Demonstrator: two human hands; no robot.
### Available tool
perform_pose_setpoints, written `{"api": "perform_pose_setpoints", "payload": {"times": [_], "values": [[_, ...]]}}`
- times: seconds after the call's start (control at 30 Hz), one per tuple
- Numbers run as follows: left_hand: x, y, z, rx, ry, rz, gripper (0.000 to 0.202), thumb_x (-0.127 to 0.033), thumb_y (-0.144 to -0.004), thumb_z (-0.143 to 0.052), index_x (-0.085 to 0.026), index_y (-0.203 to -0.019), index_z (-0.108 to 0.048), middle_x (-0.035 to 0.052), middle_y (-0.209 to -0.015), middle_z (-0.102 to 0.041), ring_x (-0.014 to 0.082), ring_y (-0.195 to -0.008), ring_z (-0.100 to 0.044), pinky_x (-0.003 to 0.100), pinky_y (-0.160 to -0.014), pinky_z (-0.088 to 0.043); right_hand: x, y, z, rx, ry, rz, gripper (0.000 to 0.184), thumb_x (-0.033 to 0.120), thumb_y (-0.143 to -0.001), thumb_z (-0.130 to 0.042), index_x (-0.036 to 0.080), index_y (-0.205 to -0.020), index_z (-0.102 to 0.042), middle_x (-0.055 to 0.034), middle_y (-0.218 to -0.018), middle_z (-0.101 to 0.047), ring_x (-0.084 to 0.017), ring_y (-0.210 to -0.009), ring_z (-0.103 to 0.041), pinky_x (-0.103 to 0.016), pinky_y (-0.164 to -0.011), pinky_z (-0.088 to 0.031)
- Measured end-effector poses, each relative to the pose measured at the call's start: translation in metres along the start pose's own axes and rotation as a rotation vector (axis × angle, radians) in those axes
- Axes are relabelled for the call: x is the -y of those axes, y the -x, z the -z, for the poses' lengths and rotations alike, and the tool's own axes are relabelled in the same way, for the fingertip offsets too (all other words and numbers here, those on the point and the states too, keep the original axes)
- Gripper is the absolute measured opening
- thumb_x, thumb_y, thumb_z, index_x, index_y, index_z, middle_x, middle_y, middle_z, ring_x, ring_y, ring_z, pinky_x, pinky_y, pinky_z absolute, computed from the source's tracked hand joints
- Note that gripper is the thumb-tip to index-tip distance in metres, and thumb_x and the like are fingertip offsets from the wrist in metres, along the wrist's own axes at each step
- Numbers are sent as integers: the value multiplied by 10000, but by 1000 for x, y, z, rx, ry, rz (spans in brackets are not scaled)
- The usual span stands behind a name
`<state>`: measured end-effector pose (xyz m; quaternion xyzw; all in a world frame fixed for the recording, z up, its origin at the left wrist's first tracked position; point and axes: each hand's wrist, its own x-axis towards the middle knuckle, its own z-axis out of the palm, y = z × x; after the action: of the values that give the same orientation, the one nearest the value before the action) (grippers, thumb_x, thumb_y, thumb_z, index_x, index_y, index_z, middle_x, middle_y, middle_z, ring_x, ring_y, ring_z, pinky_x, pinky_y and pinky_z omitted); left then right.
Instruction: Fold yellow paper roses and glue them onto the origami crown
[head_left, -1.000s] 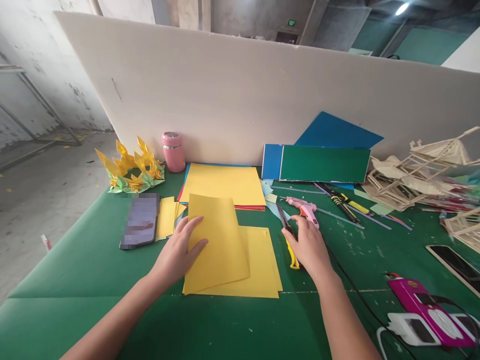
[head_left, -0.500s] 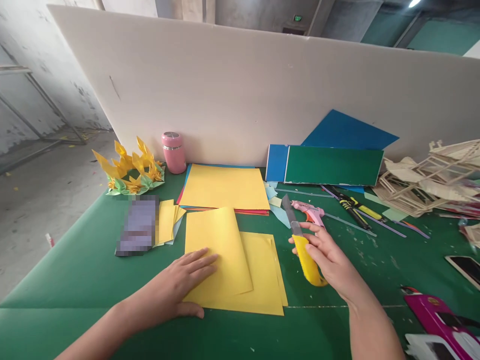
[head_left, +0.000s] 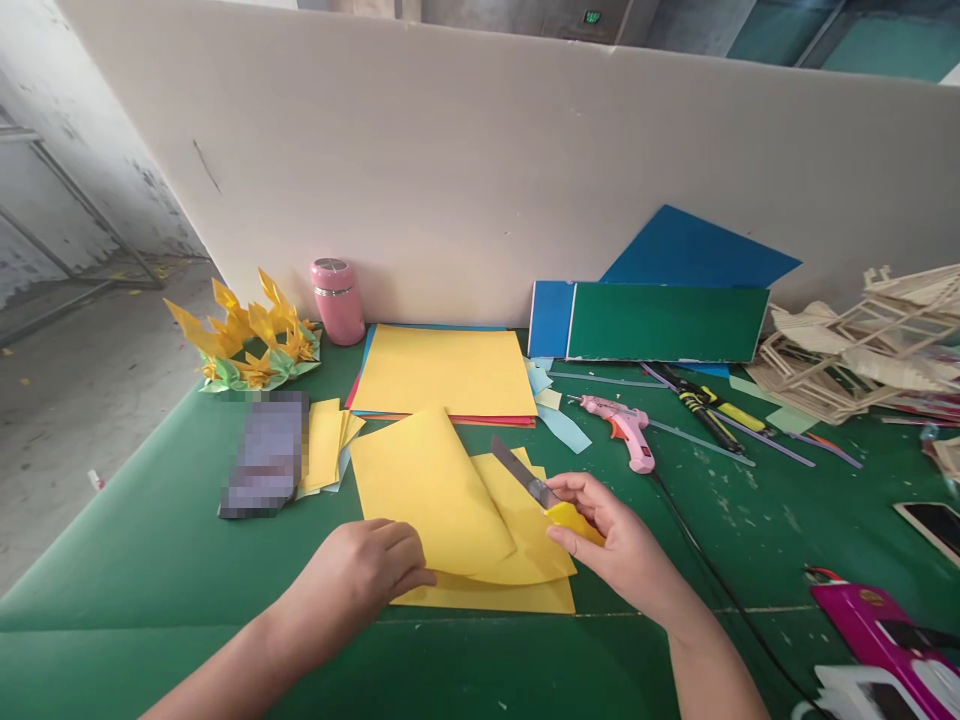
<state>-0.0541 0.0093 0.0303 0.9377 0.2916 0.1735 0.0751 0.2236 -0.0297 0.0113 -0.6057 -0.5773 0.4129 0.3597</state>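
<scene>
My left hand [head_left: 379, 565] pinches the near left edge of a sheet of yellow paper [head_left: 427, 500], its fingers curled over the edge. The sheet is folded over on itself, and its near edge is lifted off another yellow sheet [head_left: 487, 597] lying flat on the table. My right hand [head_left: 607, 540] is closed around the yellow handle of a utility knife [head_left: 574, 520]. The knife's blade [head_left: 517, 470] points up and to the left over the right part of the yellow paper; whether it touches the paper I cannot tell.
Behind the hands lies a stack of coloured paper [head_left: 446, 370]. A pink glue gun [head_left: 626, 428] with a black cord rests to the right, near pliers [head_left: 709, 415]. At the left are a paper crown [head_left: 255, 345], a pink flask [head_left: 339, 305] and small yellow pieces [head_left: 321, 445]. A phone [head_left: 930, 530] lies far right.
My left hand has gone from lying flat on the paper to pinching and raising its edge. My right hand has brought the knife leftward over the paper, its blade tilting further left.
</scene>
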Motion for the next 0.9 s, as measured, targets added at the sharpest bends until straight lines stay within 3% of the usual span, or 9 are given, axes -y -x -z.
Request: {"api": "perform_pose_setpoints", "payload": {"times": [0.1, 0.2, 0.33, 0.43, 0.53, 0.63, 0.7, 0.8, 0.9], "values": [[-1, -4, -7, 12, -72, -56, 480, -411, -955, -306, -181, -598, -530, -7, -528, -551, 114, -432, -491, 236, -434, -338, 4, -3, -8, 18, 78, 18, 283, 286, -776, -571, 257, -1057, -571, -48, -1062, -671, -212, -1004, -637, -343, -857, -528], [0, -6, -10, 69, 63, -47, 394, -491, -869, -471, -186, -627, -529, -6, -553, -565, 129, -469, -514, 237, -435, -357, 9, -6, -17, 14, 203, 28, 284, 254, -784, -546, 258, -1063, -595, -45, -1070, -684, -223, -994, -639, -356, -840, -528], [6, -9, -2, 248, 312, -107, 388, -500, -660, -722, -192, -873, -618, 118, -963, -694, 245, -866, -652, 315, -712, -530, 7, -9, -24, -25, 315, 93, 279, 247, -798, -523, 253, -1065, -606, -61, -1068, -692, -241, -987, -638, -383, -837, -524], [14, -8, 7, 325, 373, -83, 329, -396, -752, -681, -220, -1028, -642, 159, -1217, -632, 300, -1155, -564, 402, -923, -495, 1, -11, -27, -62, 345, 148, 280, 243, -809, -516, 257, -1073, -609, -66, -1079, -694, -248, -997, -638, -399, -851, -519], [25, -4, 14, 350, 405, -35, 272, -225, -875, -528, -247, -1121, -643, 116, -1254, -632, 254, -1168, -575, 367, -958, -488, -4, -13, -29, -98, 350, 165, 279, 259, -813, -513, 263, -1074, -609, -58, -1075, -698, -244, -991, -645, -389, -836, -527], [35, -1, 16, 289, 376, -78, 337, -134, -913, -411, -245, -1114, -658, 91, -1170, -688, 220, -1090, -632, 319, -916, -519, -4, -14, -28, -89, 336, 121, 282, 289, -810, -515, 268, -1074, -612, -54, -1083, -699, -246, -990, -648, -385, -826, -531], [36, -1, 16, 184, 301, -135, 365, -118, -925, -364, -237, -1114, -652, 91, -1088, -723, 204, -989, -679, 297, -847, -546, -3, -15, -26, -74, 318, 88, 288, 303, -806, -517, 267, -1076, -613, -56, -1098, -694, -250, -1002, -645, -385, -833, -526], [29, -6, 17, 6, 149, -207, 363, -125, -939, -331, -232, -1116, -630, 86, -996, -742, 189, -861, -698, 286, -742, -550, 0, -16, -24, -57, 295, 49, 298, 322, -808, -510, 261, -1082, -610, -55, -1113, -689, -251, -1010, -641, -376, -825, -523], [15, -16, 20, -39, 41, -251, 305, -167, -947, -355, -223, -960, -655, 65, -863, -733, 170, -741, -670, 267, -650, -512, 1, -17, -23, -55, 268, 21, 310, 335, -812, -498, 256, -1091, -608, -55, -1103, -692, -250, -1000, -644, -366, -807, -522]]}}
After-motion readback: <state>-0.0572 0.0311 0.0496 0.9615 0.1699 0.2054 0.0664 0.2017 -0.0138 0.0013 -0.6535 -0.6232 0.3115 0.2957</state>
